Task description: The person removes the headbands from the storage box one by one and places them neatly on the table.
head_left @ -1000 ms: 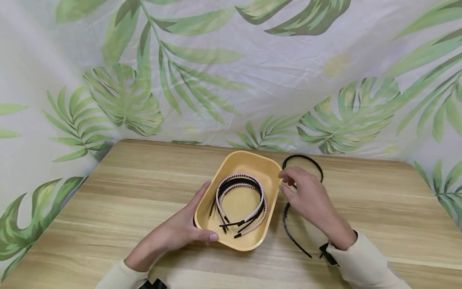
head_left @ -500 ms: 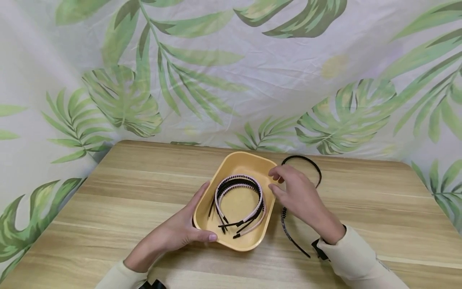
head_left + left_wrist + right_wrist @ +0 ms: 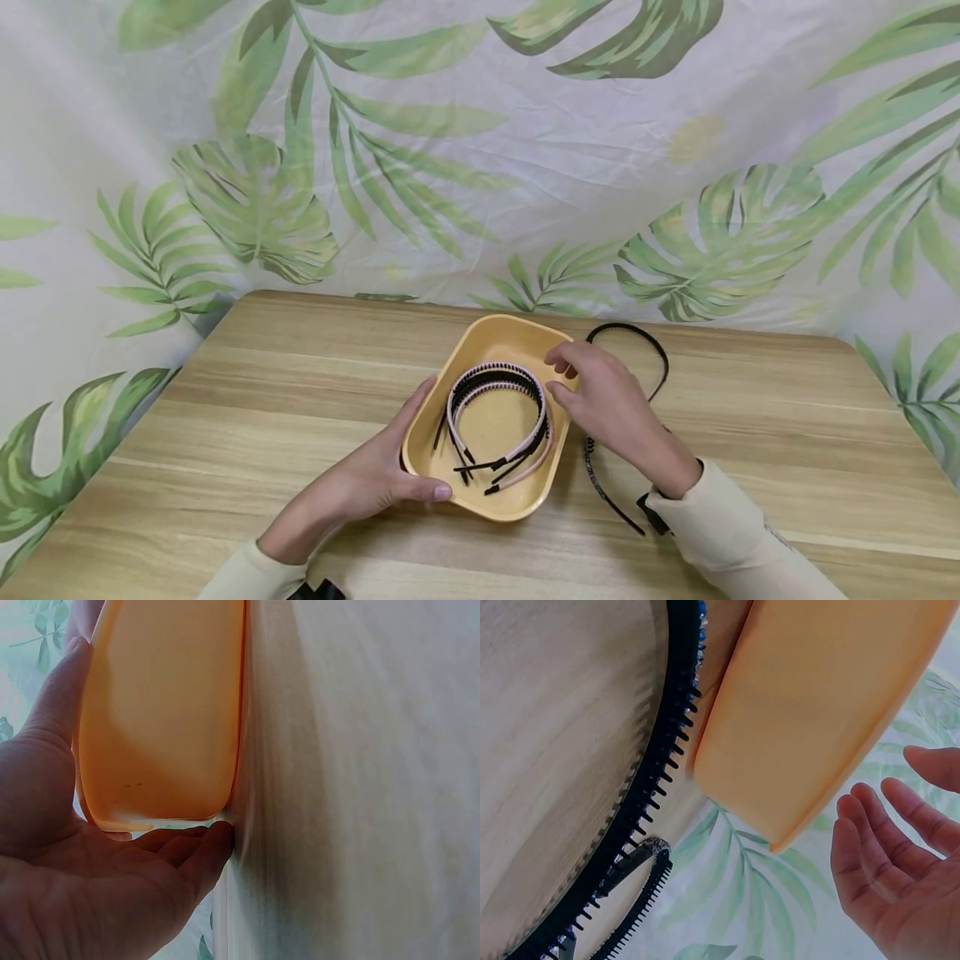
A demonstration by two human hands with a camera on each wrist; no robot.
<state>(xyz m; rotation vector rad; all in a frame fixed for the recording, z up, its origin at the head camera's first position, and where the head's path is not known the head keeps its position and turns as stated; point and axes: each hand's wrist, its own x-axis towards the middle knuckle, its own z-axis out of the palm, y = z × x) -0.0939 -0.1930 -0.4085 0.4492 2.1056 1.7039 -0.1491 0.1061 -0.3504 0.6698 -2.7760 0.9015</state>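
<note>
A yellow plastic box [image 3: 501,510] sits on the table, and inside it lie several headbands [image 3: 498,367], black and pale pink or white, nested in a loose ring. My left hand [image 3: 378,467] grips the near left corner of the box, with the thumb along its near rim. In the left wrist view the fingers wrap that end of the box [image 3: 165,712]. Over the right rim hovers my right hand [image 3: 607,400], fingers loosely bent and nothing between them. Beneath and beside it on the table are a black headband [image 3: 656,346] and a dark glittery headband [image 3: 603,487], both partly hidden.
The wood-grain table [image 3: 300,375] reaches back to a white cloth with green leaf prints [image 3: 420,167]. In the right wrist view, a toothed black headband [image 3: 641,780] lies close by the box's outer wall.
My right hand has moved left from beside the box to over its right rim, showing more of the black headband. The left hand and box stay nearly where they were.
</note>
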